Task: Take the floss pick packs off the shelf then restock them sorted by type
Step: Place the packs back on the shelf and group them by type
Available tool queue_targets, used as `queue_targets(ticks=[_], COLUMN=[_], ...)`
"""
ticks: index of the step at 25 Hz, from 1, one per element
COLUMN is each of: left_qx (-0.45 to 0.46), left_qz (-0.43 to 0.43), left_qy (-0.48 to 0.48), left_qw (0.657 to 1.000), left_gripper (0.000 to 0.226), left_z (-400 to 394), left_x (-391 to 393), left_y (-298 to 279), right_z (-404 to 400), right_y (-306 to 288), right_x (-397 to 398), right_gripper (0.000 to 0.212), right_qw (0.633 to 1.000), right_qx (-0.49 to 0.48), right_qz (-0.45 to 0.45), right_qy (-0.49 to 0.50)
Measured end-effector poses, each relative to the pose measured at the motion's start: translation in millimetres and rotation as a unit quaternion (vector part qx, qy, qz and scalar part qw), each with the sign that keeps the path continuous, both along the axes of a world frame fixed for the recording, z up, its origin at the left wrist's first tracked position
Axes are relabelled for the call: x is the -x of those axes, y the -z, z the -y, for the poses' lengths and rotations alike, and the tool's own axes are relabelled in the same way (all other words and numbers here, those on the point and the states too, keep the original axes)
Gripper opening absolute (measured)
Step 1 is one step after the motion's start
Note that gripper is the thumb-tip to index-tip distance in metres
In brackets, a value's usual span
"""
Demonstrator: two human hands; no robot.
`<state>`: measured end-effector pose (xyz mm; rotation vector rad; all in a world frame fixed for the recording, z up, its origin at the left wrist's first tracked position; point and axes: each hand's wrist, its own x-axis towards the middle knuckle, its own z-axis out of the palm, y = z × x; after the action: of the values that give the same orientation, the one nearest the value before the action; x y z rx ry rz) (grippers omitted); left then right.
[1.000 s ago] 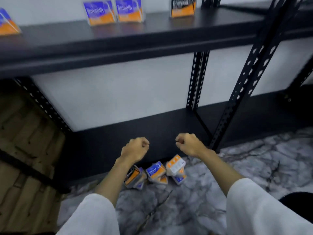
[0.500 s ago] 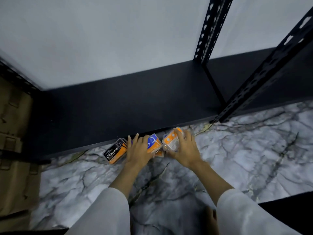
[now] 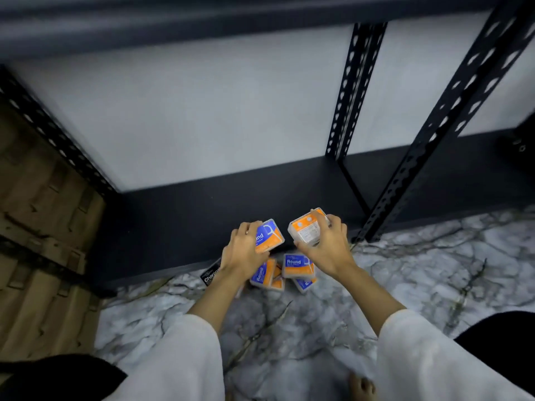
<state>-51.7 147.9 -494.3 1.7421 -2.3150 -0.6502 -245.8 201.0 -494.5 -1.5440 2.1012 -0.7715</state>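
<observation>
Two grips clamped: left hand [image 3: 244, 253] on Round pack [image 3: 269, 237], right hand [image 3: 327, 244] on orange-white pack [image 3: 305, 230].

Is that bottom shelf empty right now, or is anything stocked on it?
Empty as far as visible: the bottom shelf shows only bare dark board; the packs lie on the floor.

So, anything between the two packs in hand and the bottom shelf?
Nothing visible. The left hand holds a blue pack, the right hand an orange pack, both just above the bare bottom shelf. The other packs lie on the floor below.
</observation>
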Motion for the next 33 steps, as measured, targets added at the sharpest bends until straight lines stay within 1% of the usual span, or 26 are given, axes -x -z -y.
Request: queue_targets(ticks=[4, 7, 10, 14, 17, 20, 22, 25, 27, 30, 33], left_qx=[0.082, 0.16, 0.225, 0.293, 0.339, 0.374, 0.385, 0.382, 0.381, 0.367, 0.345], left_qz=[-0.064, -0.102, -0.121, -0.168, -0.178, -0.151, -0.144, -0.14, -0.118, -0.073, -0.064], left_qy=[-0.002, 0.018, 0.014, 0.003, -0.012, -0.032, -0.057, -0.098, -0.111, -0.13, -0.161], left_qw=[0.995, 0.982, 0.967, 0.941, 0.924, 0.915, 0.91, 0.908, 0.91, 0.918, 0.922], left_gripper=[0.07, 0.07, 0.071, 0.072, 0.072, 0.072, 0.072, 0.07, 0.071, 0.074, 0.077], left_z=[-16, -26, -31, -29, -22, -3, 12, 44, 69, 105, 136], left_x=[-17, -36, -57, -80, -102, -132, -154, -191, -216, -246, -263], left_y=[-93, -164, -230, -305, -348, -380, -395, -411, -414, -413, -409], right_z=[-6, -9, -10, -3, 11, 34, 52, 89, 114, 142, 156], right_y=[-87, -157, -225, -300, -341, -368, -376, -383, -381, -376, -372], right_x=[-12, -25, -38, -53, -67, -88, -102, -120, -127, -134, -137], right_gripper=[0.078, 0.074, 0.072, 0.074, 0.071, 0.064, 0.065, 0.068, 0.071, 0.072, 0.07], right_qw=[0.997, 0.989, 0.979, 0.964, 0.952, 0.944, 0.941, 0.938, 0.938, 0.939, 0.936], right_qx=[0.075, 0.148, 0.199, 0.26, 0.298, 0.319, 0.325, 0.325, 0.321, 0.322, 0.328], right_qz=[0.007, -0.002, -0.004, 0.014, 0.014, 0.023, 0.028, 0.062, 0.077, 0.069, 0.072], right_qy=[-0.017, -0.027, -0.038, -0.046, -0.059, -0.076, -0.088, -0.104, -0.105, -0.099, -0.102])
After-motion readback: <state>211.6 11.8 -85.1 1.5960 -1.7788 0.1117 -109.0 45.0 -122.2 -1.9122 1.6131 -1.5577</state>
